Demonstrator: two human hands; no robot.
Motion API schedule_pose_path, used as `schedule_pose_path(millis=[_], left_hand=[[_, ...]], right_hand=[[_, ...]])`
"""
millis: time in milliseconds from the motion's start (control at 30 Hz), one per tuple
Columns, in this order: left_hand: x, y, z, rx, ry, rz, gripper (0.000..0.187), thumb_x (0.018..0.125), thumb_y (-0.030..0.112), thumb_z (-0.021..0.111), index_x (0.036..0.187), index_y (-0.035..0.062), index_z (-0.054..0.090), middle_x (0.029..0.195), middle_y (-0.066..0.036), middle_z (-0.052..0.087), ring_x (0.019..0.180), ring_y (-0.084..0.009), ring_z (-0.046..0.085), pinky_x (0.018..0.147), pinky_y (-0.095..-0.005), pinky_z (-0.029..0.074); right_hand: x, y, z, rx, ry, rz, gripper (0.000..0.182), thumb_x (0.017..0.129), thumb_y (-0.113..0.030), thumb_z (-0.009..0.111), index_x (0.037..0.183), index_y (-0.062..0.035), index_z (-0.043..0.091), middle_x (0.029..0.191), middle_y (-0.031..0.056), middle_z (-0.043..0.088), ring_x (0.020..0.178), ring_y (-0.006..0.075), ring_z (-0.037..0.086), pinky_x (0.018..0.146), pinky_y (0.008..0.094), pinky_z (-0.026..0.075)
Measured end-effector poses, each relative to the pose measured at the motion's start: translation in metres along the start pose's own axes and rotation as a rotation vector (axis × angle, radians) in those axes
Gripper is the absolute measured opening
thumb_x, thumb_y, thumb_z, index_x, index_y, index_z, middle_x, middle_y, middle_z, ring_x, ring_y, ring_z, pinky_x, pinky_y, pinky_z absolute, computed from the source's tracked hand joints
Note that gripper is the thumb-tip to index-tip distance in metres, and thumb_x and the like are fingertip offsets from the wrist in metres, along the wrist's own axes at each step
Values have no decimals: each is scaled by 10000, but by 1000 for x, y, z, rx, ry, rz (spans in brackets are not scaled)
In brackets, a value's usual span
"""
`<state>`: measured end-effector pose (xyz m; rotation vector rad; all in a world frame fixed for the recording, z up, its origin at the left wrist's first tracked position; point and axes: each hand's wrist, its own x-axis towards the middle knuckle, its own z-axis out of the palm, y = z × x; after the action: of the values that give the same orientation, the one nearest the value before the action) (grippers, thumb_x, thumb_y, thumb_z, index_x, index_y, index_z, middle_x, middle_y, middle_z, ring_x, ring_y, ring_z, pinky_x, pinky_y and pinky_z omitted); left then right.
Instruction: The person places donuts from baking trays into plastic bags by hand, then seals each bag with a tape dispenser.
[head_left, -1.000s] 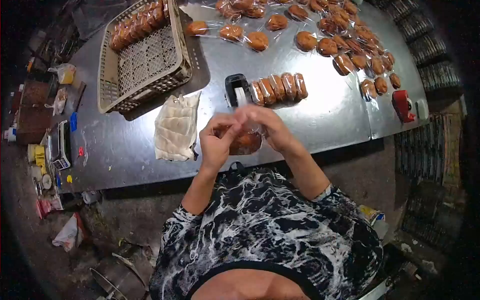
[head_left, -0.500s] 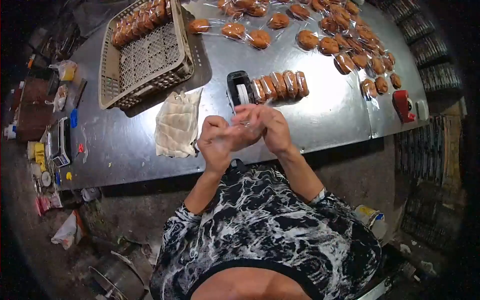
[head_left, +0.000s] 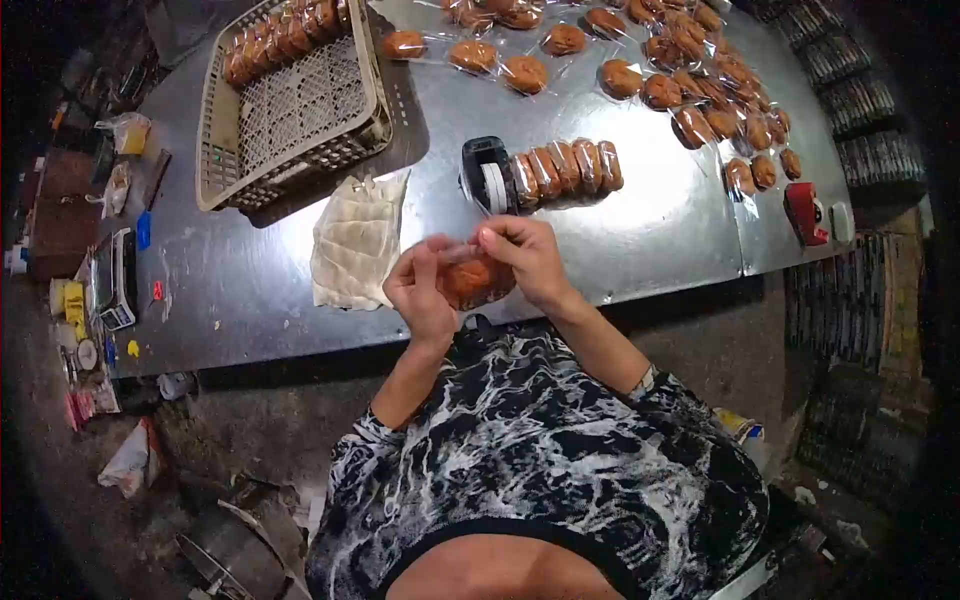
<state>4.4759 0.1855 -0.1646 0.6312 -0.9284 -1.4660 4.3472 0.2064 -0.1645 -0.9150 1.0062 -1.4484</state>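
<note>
Between my hands hangs a brown bun in a clear bag (head_left: 468, 282), near the table's front edge. My left hand (head_left: 422, 290) pinches the bag's upper left part. My right hand (head_left: 527, 259) has its fingers closed on the bag's upper right end. Just beyond them stands a black tape dispenser (head_left: 489, 176) with a white roll. Touching its right side, a row of bagged buns (head_left: 567, 172) stands on edge. To the left of my hands lies a folded cream cloth (head_left: 357, 240).
A beige plastic crate (head_left: 375, 100) holding a row of bagged buns is at the back left of the metal table (head_left: 680, 220). Many bagged buns (head_left: 703, 90) lie at the back right. A red dispenser (head_left: 805, 213) is at the right edge, a scale (head_left: 117, 280) at the left.
My hands have drawn slightly apart, with my fingers now pinching along the bag's top. The bagged bun, hidden behind my hands before, now shows below them.
</note>
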Motion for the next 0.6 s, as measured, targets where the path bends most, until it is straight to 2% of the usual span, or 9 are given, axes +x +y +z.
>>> schedule_pose_path(millis=[33,100,233,267,300,367,433,500,600], left_hand=[[7,5,-3,-4,-1,5,258,841,213,534,865,-44,549,816,-80,579,733,-119,552,663,-230,447],[22,12,-7,66,-70,-514,239,841,199,533,875,-36,553,774,-65,579,739,-115,556,669,-224,450],[23,14,-9,382,-168,-464,188,832,172,543,846,-15,553,757,-23,561,713,-86,537,657,-203,439],[21,10,-17,505,-238,-356,157,810,138,574,829,-16,552,791,-19,554,712,-74,520,639,-192,430],[17,11,-20,504,-244,-351,157,810,138,574,829,-16,552,791,-19,554,712,-74,520,639,-192,430],[7,16,-23,539,-327,-214,138,788,67,587,878,-13,518,790,-24,549,710,-67,512,613,-178,415],[4,14,-24,495,-233,-204,208,766,10,591,932,-5,467,775,-29,541,708,-61,511,591,-169,401],[10,11,-44,500,-315,-270,290,761,-3,594,979,34,405,743,-31,521,713,-66,495,617,-174,405],[8,21,-49,935,-504,-336,353,792,51,577,1085,49,380,846,-51,549,765,-96,515,656,-215,432]], right_hand=[[0,3,0,-4,-3,-4,182,802,-149,581,831,28,610,725,-8,557,689,36,477,608,200,406],[2,12,-1,107,-20,-142,228,826,-186,549,862,32,603,749,-19,527,689,41,463,609,200,399],[12,-2,-3,-277,-82,-89,264,809,-143,567,1014,14,511,742,5,507,662,59,472,591,177,387],[18,9,-4,-458,14,-353,258,779,-95,589,999,-1,495,708,22,522,659,75,492,589,195,397],[17,10,-4,-461,17,-359,258,779,-95,589,999,-1,495,708,22,522,659,75,492,589,195,397],[10,4,3,-96,38,25,217,760,-89,599,936,7,515,668,24,518,628,119,503,601,250,407],[9,-1,7,-338,50,-75,167,735,-36,583,887,12,531,671,53,539,595,176,521,614,295,414],[11,2,6,-659,-273,-376,195,727,-36,572,918,-6,544,688,87,547,628,230,536,608,329,415],[0,-3,2,-1073,-374,-285,264,738,-104,566,999,-63,569,789,126,578,782,255,558,695,356,421]])
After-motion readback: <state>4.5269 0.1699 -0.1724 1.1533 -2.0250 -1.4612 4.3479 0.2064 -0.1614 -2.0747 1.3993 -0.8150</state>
